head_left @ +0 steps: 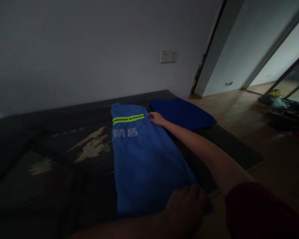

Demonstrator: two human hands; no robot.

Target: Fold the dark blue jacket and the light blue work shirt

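A blue work garment (142, 159) with a yellow-green stripe and white characters lies folded lengthwise on a dark cloth-covered surface (94, 186). My right hand (156, 118) reaches to its far right edge beside the stripe, thumb and fingers curled together on the fabric. Close to me, my left hand (186, 202) crosses over to the garment's near right corner, its fingers closed round the cloth. That corner is dim and partly covered by the hand. Just past my right hand lies a darker blue folded cloth (183, 113).
Bird and flower prints (91, 146) decorate the dark cover. Behind it stands a pale wall (89, 49) with a double socket (168, 56). To the right is a wooden floor (229, 103) with a heap of bags and dark items (281, 106).
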